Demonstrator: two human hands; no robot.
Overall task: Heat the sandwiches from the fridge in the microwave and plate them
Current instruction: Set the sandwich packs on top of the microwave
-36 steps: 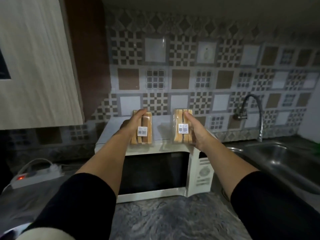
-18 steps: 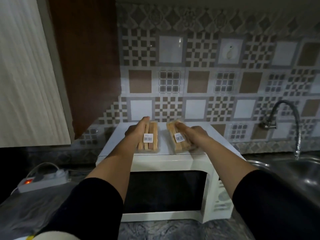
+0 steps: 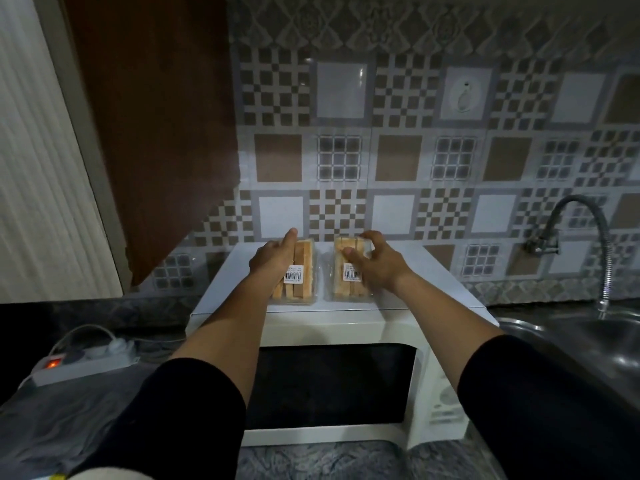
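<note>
Patterned brown-and-white tiles back a white microwave oven (image 3: pixel 332 341) on a grey marbled counter. On its flat top lie two clear plastic packs of sliced sandwiches, one left (image 3: pixel 298 271), one right (image 3: pixel 349 271), just apart. The left hand (image 3: pixel 273 259) rests alongside its pack; the right hand (image 3: pixel 377 263) curls over its pack. Letting go near the microwave's front edge could likely let a pack slide off. Right of the microwave: one curved metal tap (image 3: pixel 585 237).
</note>
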